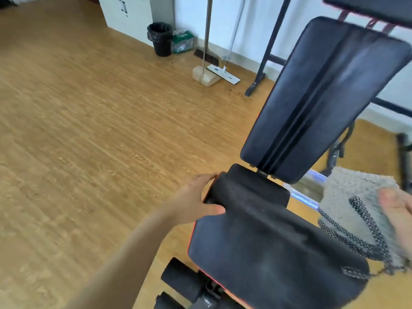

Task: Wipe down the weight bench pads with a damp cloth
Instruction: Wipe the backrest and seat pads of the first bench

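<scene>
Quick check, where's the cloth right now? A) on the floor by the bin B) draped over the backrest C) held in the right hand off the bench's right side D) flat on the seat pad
C: the grey cloth is gripped by the right hand beside the seat pad, while the left hand grips the pad's left edge.

The floor (89, 130) is made of light brown wood boards and spreads out to the left of the hands. Far ahead of the hands, a white wall (191, 16) runs along the back. A white cabinet (127, 14) stands against it. Next to the cabinet sits a black bin (161, 39). A broom (206, 52) and a flat mop (225, 72) lean on the wall nearby. Soft daylight fills the room.
</scene>
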